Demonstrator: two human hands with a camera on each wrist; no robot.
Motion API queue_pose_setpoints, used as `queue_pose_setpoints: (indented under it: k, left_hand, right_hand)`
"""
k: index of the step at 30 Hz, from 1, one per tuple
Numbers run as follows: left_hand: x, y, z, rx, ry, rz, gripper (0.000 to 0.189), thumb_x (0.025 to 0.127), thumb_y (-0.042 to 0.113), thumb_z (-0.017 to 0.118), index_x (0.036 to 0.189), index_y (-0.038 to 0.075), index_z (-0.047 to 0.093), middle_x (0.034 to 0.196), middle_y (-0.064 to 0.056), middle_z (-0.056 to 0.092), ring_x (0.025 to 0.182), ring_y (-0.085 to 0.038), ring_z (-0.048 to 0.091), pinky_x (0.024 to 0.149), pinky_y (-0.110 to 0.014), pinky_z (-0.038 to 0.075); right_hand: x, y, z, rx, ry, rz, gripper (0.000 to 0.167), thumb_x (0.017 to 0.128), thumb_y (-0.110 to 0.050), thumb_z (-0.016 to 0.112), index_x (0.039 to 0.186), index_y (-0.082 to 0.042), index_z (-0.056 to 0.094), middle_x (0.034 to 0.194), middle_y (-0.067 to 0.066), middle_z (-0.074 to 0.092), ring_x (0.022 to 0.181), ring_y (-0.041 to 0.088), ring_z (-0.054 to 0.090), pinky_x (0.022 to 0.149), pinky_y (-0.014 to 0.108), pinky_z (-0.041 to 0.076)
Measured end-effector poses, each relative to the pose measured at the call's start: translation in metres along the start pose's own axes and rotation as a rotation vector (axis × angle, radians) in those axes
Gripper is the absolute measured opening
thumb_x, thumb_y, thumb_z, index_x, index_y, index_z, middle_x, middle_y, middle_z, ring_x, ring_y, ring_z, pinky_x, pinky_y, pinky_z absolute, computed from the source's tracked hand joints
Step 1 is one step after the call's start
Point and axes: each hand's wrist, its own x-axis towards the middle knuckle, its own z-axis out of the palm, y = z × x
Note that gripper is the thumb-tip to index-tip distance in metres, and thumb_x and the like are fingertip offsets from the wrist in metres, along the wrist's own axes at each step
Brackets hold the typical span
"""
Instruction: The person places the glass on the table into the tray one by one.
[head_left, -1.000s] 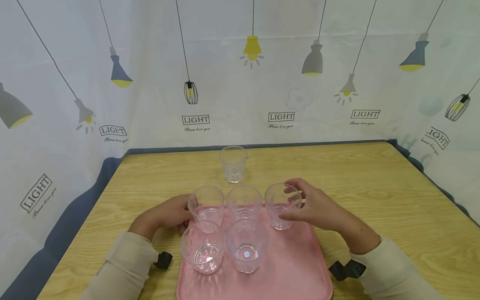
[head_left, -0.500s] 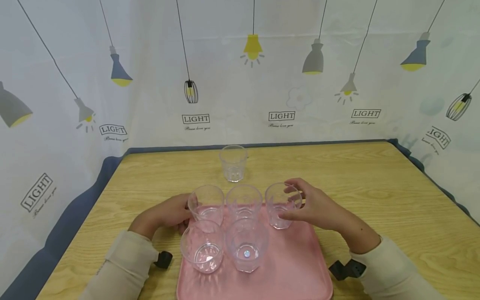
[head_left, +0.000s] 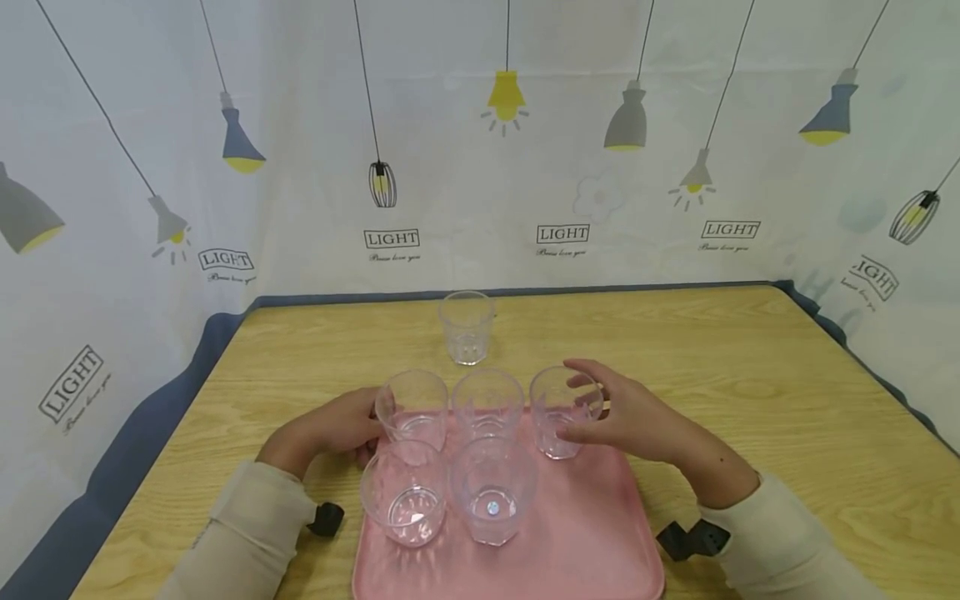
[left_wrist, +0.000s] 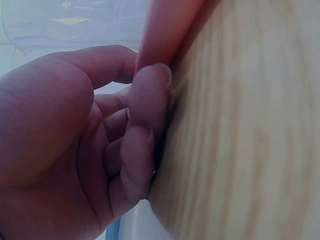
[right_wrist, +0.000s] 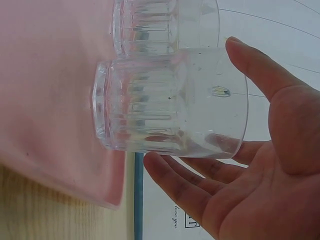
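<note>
In the head view a pink tray point(head_left: 577, 533) bears several clear plastic cups in two rows, all upright. At its left edge my left hand point(head_left: 337, 425) grips the tray rim; in the left wrist view the thumb point(left_wrist: 112, 62) lies against the pink edge point(left_wrist: 170, 30) and the fingers curl at its underside. My right hand point(head_left: 637, 412) is around the back right cup point(head_left: 558, 446), thumb on the near side and fingers on the far side. That cup point(right_wrist: 155, 105) stands on the tray, beside another cup point(right_wrist: 145, 30). How firmly the right fingers press is unclear.
One more clear cup point(head_left: 467, 329) stands on the wooden table point(head_left: 750, 358) behind the tray. The front row has a left cup point(head_left: 405, 500) and a right cup point(head_left: 493, 483) with a small shiny spot at its bottom. A lamp-printed curtain point(head_left: 465, 183) surrounds the table.
Both hands stay at the tray and the back right cup. The right forefinger has shifted very slightly. The cups and tray look the same.
</note>
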Motion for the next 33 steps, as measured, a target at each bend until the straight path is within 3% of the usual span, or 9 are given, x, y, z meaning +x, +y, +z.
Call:
queue_pose_setpoints:
  k: [33]
  left_hand:
    - [-0.0002, -0.0006, -0.0002, -0.006, -0.002, 0.007, 0.011, 0.102, 0.019, 0.055, 0.100, 0.009, 0.055, 0.071, -0.007, 0.060, 0.054, -0.017, 0.057, 0.052, -0.032, 0.052]
  right_hand:
    - [0.0011, 0.0036, 0.0025, -0.032, 0.015, 0.004, 0.089, 0.083, -0.037, 0.081, 0.153, -0.011, 0.032, 0.145, 0.023, 0.050, 0.125, 0.038, 0.056, 0.095, 0.049, 0.053]
